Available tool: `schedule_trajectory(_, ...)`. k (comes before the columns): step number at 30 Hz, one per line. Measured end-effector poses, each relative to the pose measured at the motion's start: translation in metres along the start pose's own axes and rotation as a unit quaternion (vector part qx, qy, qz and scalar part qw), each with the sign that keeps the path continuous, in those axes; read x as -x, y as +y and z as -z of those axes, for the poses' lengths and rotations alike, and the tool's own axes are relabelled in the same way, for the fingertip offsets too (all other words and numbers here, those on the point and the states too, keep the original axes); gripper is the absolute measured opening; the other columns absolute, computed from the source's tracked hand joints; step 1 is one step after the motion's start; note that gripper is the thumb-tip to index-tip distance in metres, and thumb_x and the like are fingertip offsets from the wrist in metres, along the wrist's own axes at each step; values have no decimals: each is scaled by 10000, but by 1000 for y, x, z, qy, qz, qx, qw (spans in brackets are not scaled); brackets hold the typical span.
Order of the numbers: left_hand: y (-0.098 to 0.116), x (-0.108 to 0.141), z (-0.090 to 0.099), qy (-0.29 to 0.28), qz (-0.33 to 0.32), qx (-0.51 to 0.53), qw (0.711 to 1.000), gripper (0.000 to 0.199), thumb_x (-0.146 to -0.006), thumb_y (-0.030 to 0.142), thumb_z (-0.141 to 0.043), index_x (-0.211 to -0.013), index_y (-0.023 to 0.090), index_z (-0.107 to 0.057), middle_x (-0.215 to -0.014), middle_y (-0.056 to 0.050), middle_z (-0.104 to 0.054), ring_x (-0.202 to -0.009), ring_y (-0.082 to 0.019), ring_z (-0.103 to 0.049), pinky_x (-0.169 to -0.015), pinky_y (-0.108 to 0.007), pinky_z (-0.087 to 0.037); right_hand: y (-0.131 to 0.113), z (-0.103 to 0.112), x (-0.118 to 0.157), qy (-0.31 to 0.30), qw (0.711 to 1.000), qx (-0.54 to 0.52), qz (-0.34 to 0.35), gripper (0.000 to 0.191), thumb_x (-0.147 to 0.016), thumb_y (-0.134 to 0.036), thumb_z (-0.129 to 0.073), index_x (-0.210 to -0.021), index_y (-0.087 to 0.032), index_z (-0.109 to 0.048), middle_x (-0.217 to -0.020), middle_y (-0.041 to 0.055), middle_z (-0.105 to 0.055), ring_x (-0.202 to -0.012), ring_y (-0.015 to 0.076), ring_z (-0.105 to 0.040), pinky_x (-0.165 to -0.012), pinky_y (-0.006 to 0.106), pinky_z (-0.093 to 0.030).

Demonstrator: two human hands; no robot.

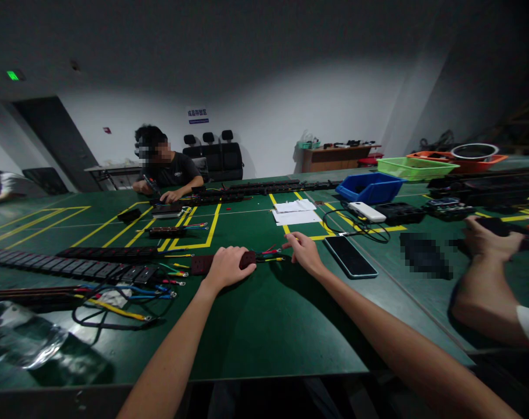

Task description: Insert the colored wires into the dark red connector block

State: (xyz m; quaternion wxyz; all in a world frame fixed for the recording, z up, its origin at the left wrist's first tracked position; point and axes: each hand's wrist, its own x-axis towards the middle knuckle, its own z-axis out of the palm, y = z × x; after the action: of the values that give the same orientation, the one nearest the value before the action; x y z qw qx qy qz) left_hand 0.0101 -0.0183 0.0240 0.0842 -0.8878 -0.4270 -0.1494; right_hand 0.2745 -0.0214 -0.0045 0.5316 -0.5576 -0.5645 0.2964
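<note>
My left hand (230, 266) grips the dark red block (200, 265) against the counter (255, 331), seemingly steadying it; my right hand (305, 254), fingers loosely open, hovers beside its wire ends (273, 255).

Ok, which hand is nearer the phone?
Right. The right hand is just left of the phone; the left hand grips the dark red block, farther left.

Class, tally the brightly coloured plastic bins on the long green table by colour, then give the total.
Blue open plastic bin: 1
Lime-green shallow plastic bin: 1
Orange shallow plastic bin: 1
Total: 3
</note>
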Motion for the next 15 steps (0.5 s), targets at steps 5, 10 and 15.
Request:
schedule_trajectory(5,0,0,-1,0,-1,-3,1000,442,-910,586,-510,-1097,203,-630,-998,-72,-705,-915,-251,-631,-765,-367,-390,-1,1,-2,-17,995,-95,-36,438,-874,-537,-538,-1034,-146,-657,-933,118,-767,-336,91,-525,-325,214,-369)
schedule_trajectory(10,-1,0,-1,2,0,-9,1000,442,-911,589,-510,-1090,203,-627,-990,-72,-706,-912,-253,-633,-763,-368,-390,-4,2,-1,-58,982,-174,-41,452,-840,-541,-586,-1051,-150,-669,-1043,132,-754,-363,80,-535,-329,208,-349)
schedule_trajectory(15,-2,1,1,2,1,-6,1000,440,-913,593,-504,-1086,207,-626,-985,-69,-706,-895,-248,-633,-751,-364,-393,-5,2,0,-80,973,-214,-41,411,-805,-523,-626,-970,-155,-709,-1084,116,-748,-379,68,-510,-348,216,-344)
